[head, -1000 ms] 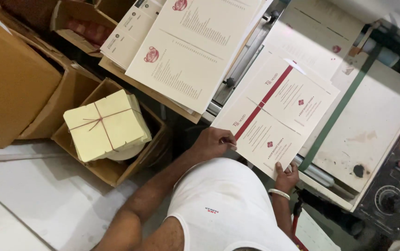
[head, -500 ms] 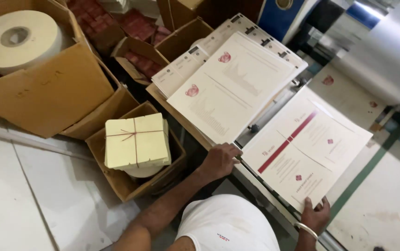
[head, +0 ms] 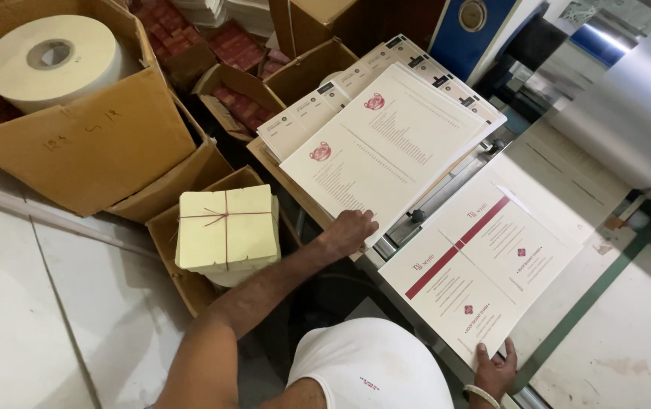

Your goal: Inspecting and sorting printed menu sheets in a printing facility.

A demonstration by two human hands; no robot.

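Far left, well clear of both hands: large roll of white film [head: 51, 60] sitting in an open corrugated carton [head: 91, 151]. Further right, nearer the left hand, a bundle of pale yellow cards [head: 227, 227] tied crosswise with red string, resting atop a smaller open box [head: 170, 250].

Left hand [head: 350, 231]: fingers curled down, knuckles up, pressing on the near corner of the stack of printed sheets [head: 386, 148]. Whether the fingertips pinch a sheet edge or only bear down on the pile, cannot tell. The stack lies fanned, beyond the fingers and running away from them; top sheet white with small red emblems and columns of fine print. Boxes of red printed pieces [head: 238, 45] sit beyond the stack, far from the fingers.

Right hand [head: 494, 369]: fingers spread flat, tips on the near edge of a single printed sheet with a red stripe [head: 481, 269]; nothing gripped, open-handed contact only. That sheet lies on the machine feed table [head: 568, 182], extending away from the fingertips toward the grey roller [head: 636, 98]. Bangle [head: 481, 394] on the wrist.

Judgement: feeding step in hand, one sheet being steadied and squared on the table while the left hand holds the supply stack. Next move likely calls for keeping the sheet edge straight to the table guide and separating only one sheet from the pile
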